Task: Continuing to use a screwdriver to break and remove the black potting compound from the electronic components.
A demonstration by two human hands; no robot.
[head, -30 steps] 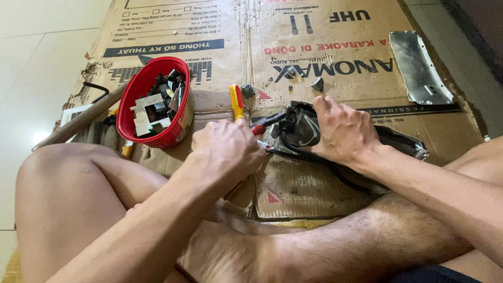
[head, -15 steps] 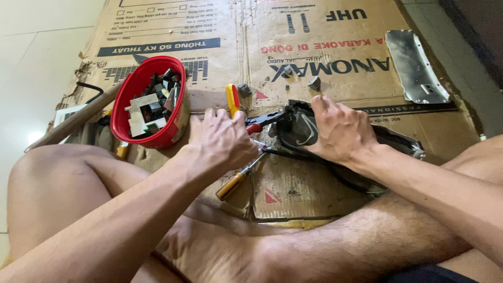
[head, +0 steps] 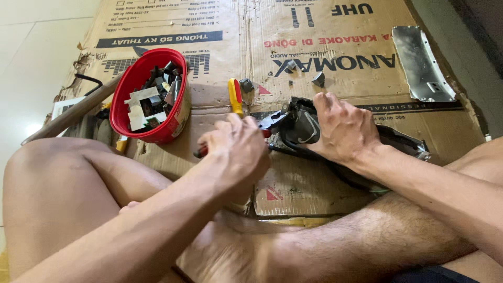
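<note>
left hand (head: 238, 147) has lifted a red-handled tool (head: 201, 152) — grip closed; right hand (head: 343, 128) still clamps the black part (head: 301, 123).

Flattened cardboard (head: 335, 36) covers the pale tiled floor (head: 31, 57).

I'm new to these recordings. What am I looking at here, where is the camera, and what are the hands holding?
There is no machine: a person sits on the floor, legs folded, and the camera on their head looks down. Flattened cardboard serves as the work surface. The right hand presses on a dark mechanical part. The left hand closes its grip on a red-handled tool, its tip toward that part. Nearby lie a red bowl of small pieces, a yellow-and-red screwdriver and a metal plate.
</note>
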